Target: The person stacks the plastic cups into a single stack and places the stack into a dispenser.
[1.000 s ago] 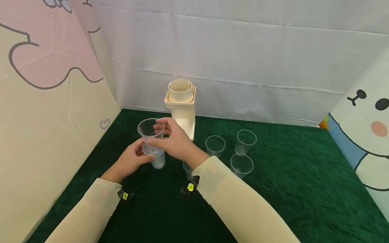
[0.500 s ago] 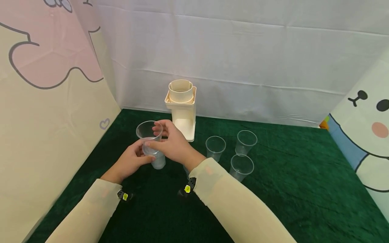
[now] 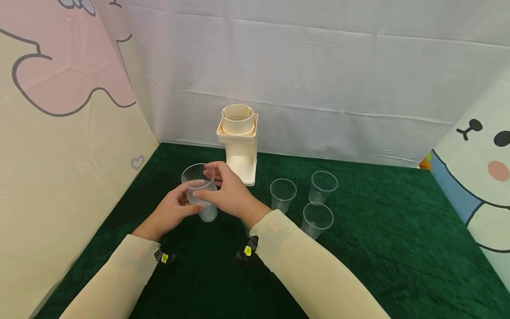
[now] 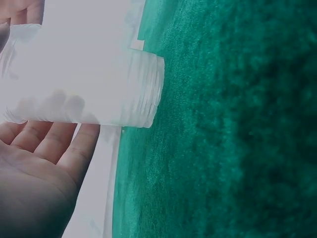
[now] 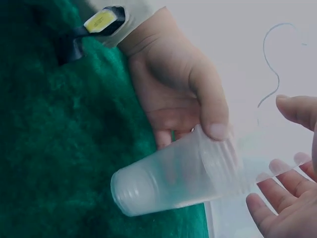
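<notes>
In the head view a stack of clear plastic cups (image 3: 208, 213) is gripped by my left hand (image 3: 169, 210), its thumb and fingers around the rims. My right hand (image 3: 229, 190) holds the topmost cup (image 3: 197, 176), thumb in front and fingers behind; its lower part sits in the stack. The right wrist view shows the nested cups (image 5: 163, 178) tilted, with the left hand (image 5: 173, 79) round the rims and the right hand (image 5: 287, 198) at the upper cup. In the left wrist view, the stacked cup bottoms (image 4: 141, 89) point toward the green cloth.
Upright clear cups (image 3: 283, 190), (image 3: 323, 182) and a cup nearer the front (image 3: 317, 217) stand right of the hands; another is partly hidden by the right wrist. A cream holder (image 3: 241, 150) stands behind, near the white backdrop (image 3: 303, 79). Green cloth (image 3: 378, 230) covers the table.
The upper cup and my right hand have come down, so that the cup sits lower in the stack. My left hand has stayed in nearly the same place.
</notes>
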Tool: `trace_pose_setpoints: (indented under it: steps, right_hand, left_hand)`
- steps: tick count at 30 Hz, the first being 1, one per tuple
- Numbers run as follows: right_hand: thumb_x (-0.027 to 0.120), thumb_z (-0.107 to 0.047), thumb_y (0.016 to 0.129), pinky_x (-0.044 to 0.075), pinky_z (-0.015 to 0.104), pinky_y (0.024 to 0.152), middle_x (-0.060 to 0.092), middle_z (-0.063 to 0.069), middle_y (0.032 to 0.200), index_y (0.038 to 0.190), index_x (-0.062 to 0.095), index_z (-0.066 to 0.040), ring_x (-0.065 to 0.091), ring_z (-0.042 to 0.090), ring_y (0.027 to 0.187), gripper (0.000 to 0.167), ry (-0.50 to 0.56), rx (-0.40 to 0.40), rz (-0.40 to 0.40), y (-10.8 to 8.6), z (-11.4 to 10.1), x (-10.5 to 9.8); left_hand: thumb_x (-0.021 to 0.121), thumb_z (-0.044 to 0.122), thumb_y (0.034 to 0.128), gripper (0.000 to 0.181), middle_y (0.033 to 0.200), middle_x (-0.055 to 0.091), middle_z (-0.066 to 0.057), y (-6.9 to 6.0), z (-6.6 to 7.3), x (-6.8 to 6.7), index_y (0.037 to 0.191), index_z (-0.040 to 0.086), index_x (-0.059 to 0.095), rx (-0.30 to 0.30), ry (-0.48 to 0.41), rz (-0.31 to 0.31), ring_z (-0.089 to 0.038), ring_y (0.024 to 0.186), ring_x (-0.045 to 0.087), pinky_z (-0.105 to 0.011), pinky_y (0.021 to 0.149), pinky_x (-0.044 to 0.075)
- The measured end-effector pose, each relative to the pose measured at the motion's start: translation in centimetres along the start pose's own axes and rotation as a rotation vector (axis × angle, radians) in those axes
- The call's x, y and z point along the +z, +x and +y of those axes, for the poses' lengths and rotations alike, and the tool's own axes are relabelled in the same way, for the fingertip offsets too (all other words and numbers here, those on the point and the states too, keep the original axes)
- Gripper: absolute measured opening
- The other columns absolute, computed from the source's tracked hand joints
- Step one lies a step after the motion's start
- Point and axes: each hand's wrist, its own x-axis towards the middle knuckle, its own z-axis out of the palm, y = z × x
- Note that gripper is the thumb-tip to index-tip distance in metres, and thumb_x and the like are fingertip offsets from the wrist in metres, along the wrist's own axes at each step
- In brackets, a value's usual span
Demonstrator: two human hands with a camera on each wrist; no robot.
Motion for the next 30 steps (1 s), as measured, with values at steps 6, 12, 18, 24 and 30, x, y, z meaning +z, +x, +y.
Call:
trace_pose_setpoints:
  steps: [6, 12, 18, 24, 30]
  right_hand:
    - [0.082, -0.03, 0.091, 0.04, 0.042, 0.113, 0.053, -0.002, 0.149, 0.148, 0.045, -0.016, 0.047, 0.016, 0.137, 0.069, -0.079, 0.03, -0.009, 0.0, 0.5, 0.24]
    - [0.083, -0.03, 0.09, 0.043, 0.043, 0.11, 0.052, -0.001, 0.149, 0.148, 0.046, -0.015, 0.048, 0.018, 0.136, 0.071, -0.117, 0.05, -0.016, -0.09, 0.85, 0.43]
    - [0.084, -0.029, 0.088, 0.046, 0.041, 0.108, 0.051, 0.002, 0.149, 0.152, 0.043, -0.014, 0.049, 0.018, 0.135, 0.077, -0.125, 0.074, -0.027, -0.29, 0.84, 0.22]
    - [0.08, -0.032, 0.092, 0.047, 0.042, 0.107, 0.049, 0.004, 0.151, 0.156, 0.04, -0.013, 0.049, 0.023, 0.137, 0.078, -0.137, 0.064, -0.042, -0.47, 0.79, -0.09]
    - [0.077, -0.032, 0.095, 0.048, 0.042, 0.106, 0.052, 0.004, 0.148, 0.151, 0.047, -0.011, 0.05, 0.026, 0.136, 0.067, -0.171, 0.082, -0.041, -0.52, 0.84, -0.19]
  left_hand:
    - [0.071, 0.016, 0.0982, 0.061, 0.142, 0.053, -0.015, -0.06, -0.16, -0.04, 0.153, 0.013, 0.044, 0.007, 0.026, 0.017, -0.026, 0.115, 0.062, -0.028, 0.093, 0.054]
    - [0.07, 0.014, 0.098, 0.06, 0.141, 0.053, -0.015, -0.01, -0.43, -0.04, 0.152, 0.012, 0.045, 0.034, 0.033, 0.011, -0.027, 0.118, 0.06, -0.028, 0.094, 0.053]
    - [0.071, 0.019, 0.0992, 0.06, 0.142, 0.052, -0.014, 0.07, -0.32, 0.01, 0.152, 0.012, 0.044, 0.018, 0.035, 0.015, -0.029, 0.121, 0.057, -0.026, 0.096, 0.052]
    - [0.071, 0.019, 0.0992, 0.063, 0.143, 0.05, -0.016, 0.04, -0.06, 0.02, 0.154, 0.011, 0.041, -0.01, 0.043, 0.02, -0.033, 0.123, 0.056, -0.025, 0.095, 0.052]
    - [0.071, 0.018, 0.0989, 0.062, 0.143, 0.05, -0.016, 0.04, -0.06, 0.02, 0.154, 0.011, 0.042, -0.016, 0.049, 0.021, -0.034, 0.123, 0.056, -0.025, 0.095, 0.051]
